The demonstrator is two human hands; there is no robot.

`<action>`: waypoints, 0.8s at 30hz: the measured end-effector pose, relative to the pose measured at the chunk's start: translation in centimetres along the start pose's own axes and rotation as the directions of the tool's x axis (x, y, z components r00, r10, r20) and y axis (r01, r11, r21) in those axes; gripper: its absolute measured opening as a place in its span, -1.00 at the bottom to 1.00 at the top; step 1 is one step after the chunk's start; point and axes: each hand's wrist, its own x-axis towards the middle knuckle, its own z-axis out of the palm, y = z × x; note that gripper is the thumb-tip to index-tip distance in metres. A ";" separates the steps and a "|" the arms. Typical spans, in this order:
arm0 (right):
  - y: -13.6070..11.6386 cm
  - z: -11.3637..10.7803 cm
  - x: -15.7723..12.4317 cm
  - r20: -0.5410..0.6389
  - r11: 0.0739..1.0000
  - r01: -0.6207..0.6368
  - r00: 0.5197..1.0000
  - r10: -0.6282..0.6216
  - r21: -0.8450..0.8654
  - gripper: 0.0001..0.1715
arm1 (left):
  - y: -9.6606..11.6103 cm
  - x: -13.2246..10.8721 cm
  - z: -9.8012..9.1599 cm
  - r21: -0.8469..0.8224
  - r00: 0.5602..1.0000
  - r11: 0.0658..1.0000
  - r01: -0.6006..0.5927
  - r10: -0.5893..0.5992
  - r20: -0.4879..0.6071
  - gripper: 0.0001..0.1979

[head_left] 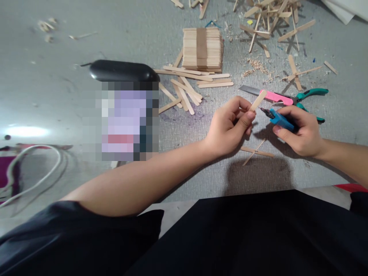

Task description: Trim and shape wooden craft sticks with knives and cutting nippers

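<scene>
My left hand (230,124) is closed, pinching a wooden craft stick (258,100) between thumb and fingers, its rounded end pointing up and right. My right hand (300,130) is closed around a blue-handled tool (281,119) whose dark, narrow tip points at the stick. The tip is close to the stick; whether they touch I cannot tell. Just beyond both hands lies a pink utility knife (277,97) with its blade out. Green-handled pliers (310,93) lie beside it, partly hidden by my right hand. Below the hands, two crossed sticks (255,151) rest on the table.
A banded stack of craft sticks (189,48) stands at the back, with loose sticks (186,90) in front. Crossed stick pieces (270,19) are heaped at the back right, near wood shavings (255,69). At left are a black case (123,71), a blurred-out object (126,119) and a white cable (57,153).
</scene>
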 end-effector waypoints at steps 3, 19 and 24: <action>-0.1 0.0 0.0 0.011 1.000 -0.008 1.000 0.008 0.000 -0.85 | 0.0 0.0 -0.1 0.018 1.000 1.000 -0.016 0.016 0.004 -0.46; 0.3 0.2 -0.1 0.025 0.998 0.058 0.998 -0.058 -0.005 -0.80 | 0.2 0.2 -0.3 0.079 0.997 0.995 -0.053 0.049 0.053 -0.60; 0.3 0.2 0.1 0.035 0.997 0.077 0.996 -0.076 -0.002 -0.79 | 0.7 0.2 -0.3 0.106 0.996 0.992 -0.072 0.065 0.065 -0.79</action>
